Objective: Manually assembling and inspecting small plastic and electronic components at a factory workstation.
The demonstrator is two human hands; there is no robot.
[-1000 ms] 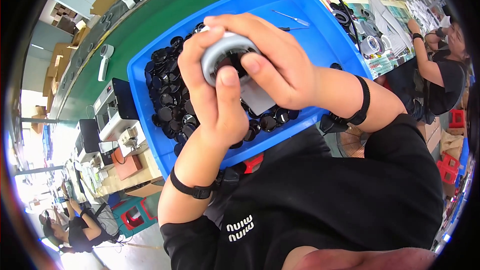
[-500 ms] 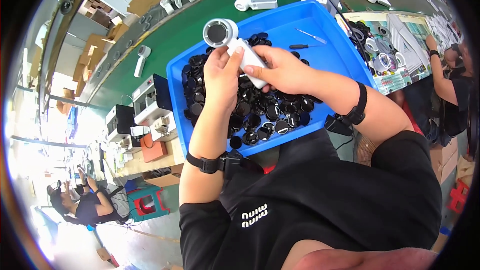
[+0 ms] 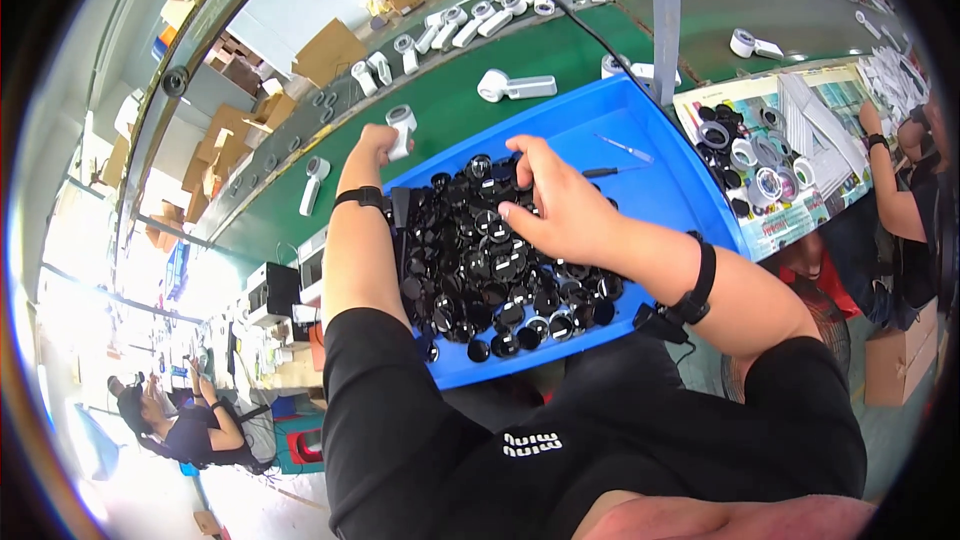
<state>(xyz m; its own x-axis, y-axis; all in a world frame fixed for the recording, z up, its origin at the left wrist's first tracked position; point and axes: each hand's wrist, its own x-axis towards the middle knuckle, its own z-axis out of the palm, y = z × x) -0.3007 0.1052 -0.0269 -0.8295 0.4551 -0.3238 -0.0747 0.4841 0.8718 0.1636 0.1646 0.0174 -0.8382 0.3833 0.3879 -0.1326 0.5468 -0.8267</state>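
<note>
My left hand (image 3: 379,144) reaches out past the blue tray's far left side. Its fingers are closed round the handle of a white handheld device with a round ringed head (image 3: 400,120), held over the green conveyor belt (image 3: 450,90). Over the blue tray (image 3: 585,115), my right hand (image 3: 565,202) hangs with thumb and fingers spread, holding nothing. Beneath it lies a heap of shiny black round caps (image 3: 480,250), a few with pale rims. A thin screwdriver (image 3: 625,148) and a dark-handled tool (image 3: 600,172) rest in the tray's right part.
More white devices (image 3: 515,86) lie along the belt, with a row of them (image 3: 465,25) farther back. At right, a paper-covered bench (image 3: 770,220) carries rings and white strips. A metal post (image 3: 665,20) rises behind the tray. Co-workers sit at far left (image 3: 205,430) and right (image 3: 900,190).
My left hand has carried the white device away from the tray's middle, out over the belt. The right hand has let go of it and opened above the black caps. The view has shifted.
</note>
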